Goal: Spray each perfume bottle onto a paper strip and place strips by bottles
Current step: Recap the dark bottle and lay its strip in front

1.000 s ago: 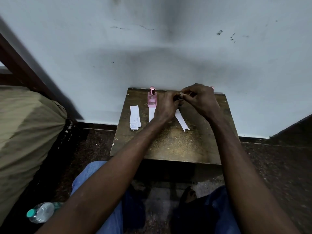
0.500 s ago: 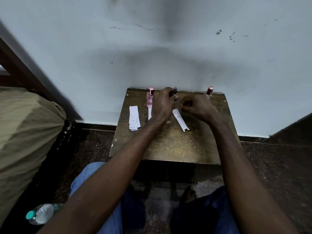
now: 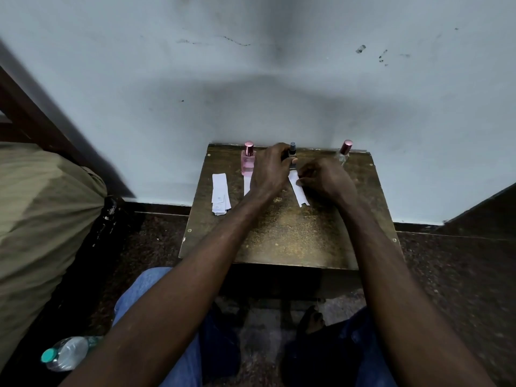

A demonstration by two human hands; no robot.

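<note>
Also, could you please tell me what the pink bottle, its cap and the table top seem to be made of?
The pink bottle: probably clear glass or hard plastic, see-through pink. Its cap: glossy, metallic-looking pink, catching light. The table top: likely worn wood or laminate, dull brown, speckled.

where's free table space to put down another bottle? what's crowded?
Free: the near half of the table, between the two forearms, and the right side between the right hand and the table's edge. Crowded: the back row, with the pink bottle, dark bottle in the left hand, clear bottle, plus laid strips and the strip stack at left.
</note>
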